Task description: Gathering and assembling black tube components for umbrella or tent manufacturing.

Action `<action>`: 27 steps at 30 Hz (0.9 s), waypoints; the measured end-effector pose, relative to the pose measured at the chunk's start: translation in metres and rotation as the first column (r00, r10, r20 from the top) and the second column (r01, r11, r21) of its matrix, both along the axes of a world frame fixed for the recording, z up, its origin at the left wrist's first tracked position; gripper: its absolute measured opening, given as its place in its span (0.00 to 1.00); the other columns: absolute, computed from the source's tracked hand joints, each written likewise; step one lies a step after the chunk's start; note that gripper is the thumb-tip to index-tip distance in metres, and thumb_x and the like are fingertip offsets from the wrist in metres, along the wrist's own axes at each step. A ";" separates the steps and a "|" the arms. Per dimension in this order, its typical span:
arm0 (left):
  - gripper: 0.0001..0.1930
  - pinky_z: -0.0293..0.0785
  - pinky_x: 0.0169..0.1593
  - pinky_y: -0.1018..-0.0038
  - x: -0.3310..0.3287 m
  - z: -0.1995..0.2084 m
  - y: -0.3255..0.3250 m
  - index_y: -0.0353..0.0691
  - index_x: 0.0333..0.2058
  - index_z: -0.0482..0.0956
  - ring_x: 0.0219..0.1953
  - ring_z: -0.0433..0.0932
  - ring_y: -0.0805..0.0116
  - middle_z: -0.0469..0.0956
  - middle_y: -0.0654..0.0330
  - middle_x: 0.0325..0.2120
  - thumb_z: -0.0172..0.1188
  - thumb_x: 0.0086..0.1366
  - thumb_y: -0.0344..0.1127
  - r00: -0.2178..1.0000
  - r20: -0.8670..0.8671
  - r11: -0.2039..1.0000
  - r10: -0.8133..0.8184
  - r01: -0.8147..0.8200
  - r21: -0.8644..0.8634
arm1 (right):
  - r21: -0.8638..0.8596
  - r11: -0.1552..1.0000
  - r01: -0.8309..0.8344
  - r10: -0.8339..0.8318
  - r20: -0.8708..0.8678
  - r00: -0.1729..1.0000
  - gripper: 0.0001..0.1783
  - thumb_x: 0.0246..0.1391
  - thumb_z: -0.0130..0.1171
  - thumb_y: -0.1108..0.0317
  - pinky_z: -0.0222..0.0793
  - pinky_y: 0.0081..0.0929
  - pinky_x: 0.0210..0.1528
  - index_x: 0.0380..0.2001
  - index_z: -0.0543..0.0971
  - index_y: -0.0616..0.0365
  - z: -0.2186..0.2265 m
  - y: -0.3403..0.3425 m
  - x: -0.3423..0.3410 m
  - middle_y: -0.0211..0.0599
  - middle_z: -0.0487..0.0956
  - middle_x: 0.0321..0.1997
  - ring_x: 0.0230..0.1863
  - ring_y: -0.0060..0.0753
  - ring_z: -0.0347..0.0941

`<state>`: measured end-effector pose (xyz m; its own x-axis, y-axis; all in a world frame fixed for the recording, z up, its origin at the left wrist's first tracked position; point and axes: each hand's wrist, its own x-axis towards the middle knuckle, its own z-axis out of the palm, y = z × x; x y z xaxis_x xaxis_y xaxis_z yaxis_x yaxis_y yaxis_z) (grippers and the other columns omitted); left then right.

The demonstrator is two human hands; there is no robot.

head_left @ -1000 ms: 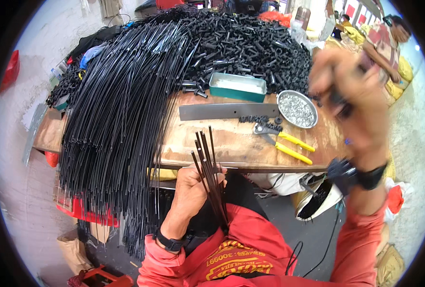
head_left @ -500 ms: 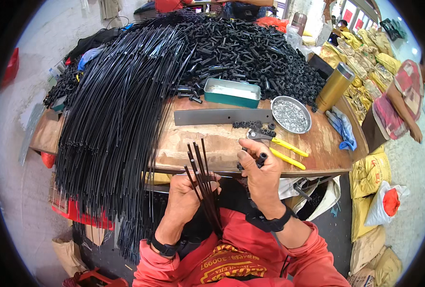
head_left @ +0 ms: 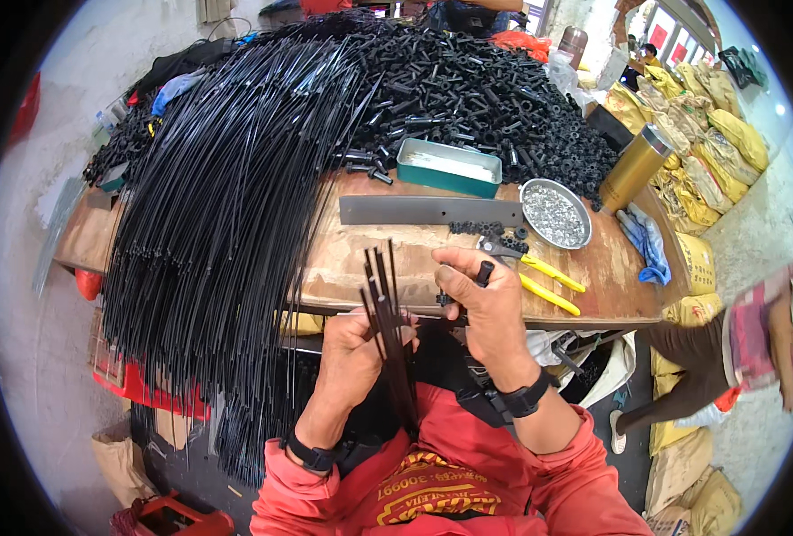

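Observation:
My left hand (head_left: 350,355) is closed round a small bundle of thin black rods (head_left: 384,308), which stands nearly upright at the table's front edge with its lower ends near my red top. A little to its right, my right hand (head_left: 495,322) is curled, thumb toward the fingertips, round a few short black tubes (head_left: 485,272). One tube sticks up between thumb and fingers; the others are partly hidden. The rod tops and the tubes are apart. Pliers with yellow handles (head_left: 553,284) lie just beyond my right hand, beside some small black nut-like pieces (head_left: 477,229).
Long black rods (head_left: 209,232) heap over the table's left side. Black tubular parts (head_left: 468,94) pile at the back. A grey metal strip (head_left: 427,211), green tin (head_left: 450,183), metal dish (head_left: 584,234), gold flask (head_left: 636,170) and blue cloth (head_left: 644,246) surround the workspace. At right, a person (head_left: 754,335) walks past sacks.
My view has shifted slightly, so the tabletop things sit farther right. The tube in my right hand stands more upright. The person at right has come nearer.

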<state>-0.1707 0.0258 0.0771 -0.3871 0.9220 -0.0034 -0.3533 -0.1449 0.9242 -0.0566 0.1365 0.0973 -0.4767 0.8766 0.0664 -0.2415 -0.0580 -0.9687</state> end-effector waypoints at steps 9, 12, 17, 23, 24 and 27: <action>0.07 0.70 0.29 0.83 -0.001 0.000 0.004 0.32 0.34 0.78 0.24 0.74 0.77 0.77 0.61 0.21 0.59 0.54 0.26 1.000 -0.021 1.000 -0.018 0.018 -0.026 | -0.158 0.970 -0.183 0.171 -0.085 0.982 0.12 0.45 0.63 0.69 0.60 0.10 0.19 0.33 0.77 0.64 -0.007 0.009 0.005 0.27 0.75 0.23 0.20 0.14 0.66; 0.08 0.70 0.29 0.83 0.000 0.002 0.002 0.32 0.34 0.78 0.24 0.74 0.77 0.77 0.62 0.20 0.59 0.55 0.26 0.997 -0.083 0.998 -0.003 -0.002 -0.064 | -0.161 0.958 -0.236 0.226 -0.076 0.971 0.12 0.45 0.63 0.71 0.63 0.10 0.18 0.34 0.77 0.65 -0.009 0.011 0.004 0.30 0.76 0.25 0.22 0.14 0.69; 0.08 0.71 0.29 0.82 0.002 0.003 0.001 0.32 0.35 0.78 0.23 0.75 0.77 0.77 0.62 0.20 0.59 0.54 0.26 0.997 -0.078 0.999 -0.017 0.013 -0.046 | -0.134 0.961 -0.242 0.235 -0.065 0.970 0.12 0.43 0.65 0.71 0.62 0.09 0.18 0.31 0.76 0.63 -0.006 0.010 0.004 0.29 0.76 0.26 0.21 0.13 0.68; 0.09 0.72 0.29 0.80 0.002 0.000 0.005 0.32 0.35 0.78 0.23 0.75 0.77 0.77 0.62 0.21 0.59 0.55 0.26 0.999 -0.039 0.999 -0.007 0.005 -0.040 | -0.145 0.964 -0.224 0.219 -0.047 0.974 0.12 0.41 0.67 0.69 0.59 0.09 0.16 0.27 0.76 0.63 -0.001 0.014 -0.002 0.27 0.73 0.22 0.17 0.13 0.64; 0.08 0.72 0.29 0.80 0.002 -0.002 0.005 0.32 0.35 0.78 0.23 0.75 0.77 0.77 0.62 0.21 0.60 0.55 0.27 1.000 -0.023 0.999 -0.002 0.001 -0.039 | -0.146 0.964 -0.223 0.218 -0.050 0.975 0.12 0.41 0.67 0.69 0.59 0.09 0.16 0.27 0.76 0.63 -0.002 0.015 -0.004 0.27 0.73 0.22 0.17 0.13 0.64; 0.08 0.72 0.29 0.80 0.000 -0.001 0.006 0.33 0.35 0.78 0.23 0.75 0.76 0.77 0.62 0.21 0.59 0.55 0.27 0.999 -0.050 0.999 0.000 -0.002 -0.045 | -0.182 0.957 -0.226 0.218 -0.065 0.974 0.12 0.41 0.67 0.67 0.59 0.09 0.15 0.25 0.75 0.62 -0.004 0.017 -0.006 0.26 0.73 0.20 0.15 0.13 0.63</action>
